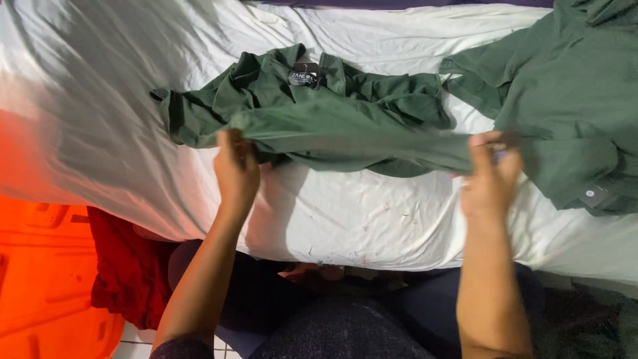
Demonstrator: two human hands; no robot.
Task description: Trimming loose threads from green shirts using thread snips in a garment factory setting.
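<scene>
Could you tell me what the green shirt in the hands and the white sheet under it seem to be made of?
The green shirt looks like soft matte knit fabric, perhaps cotton: it drapes and creases loosely where both hands lift its edge. The white sheet looks like thin woven cloth, dull, wrinkled and lightly stained.

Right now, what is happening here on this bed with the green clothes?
A person stands at a bed covered with a white sheet and handles a dark green shirt that lies crumpled on it. The left hand and the right hand each pinch the near edge of the shirt, lifted and stretched between them. A second green garment lies at the right. A red cloth hangs beside an orange object at the lower left.
</scene>
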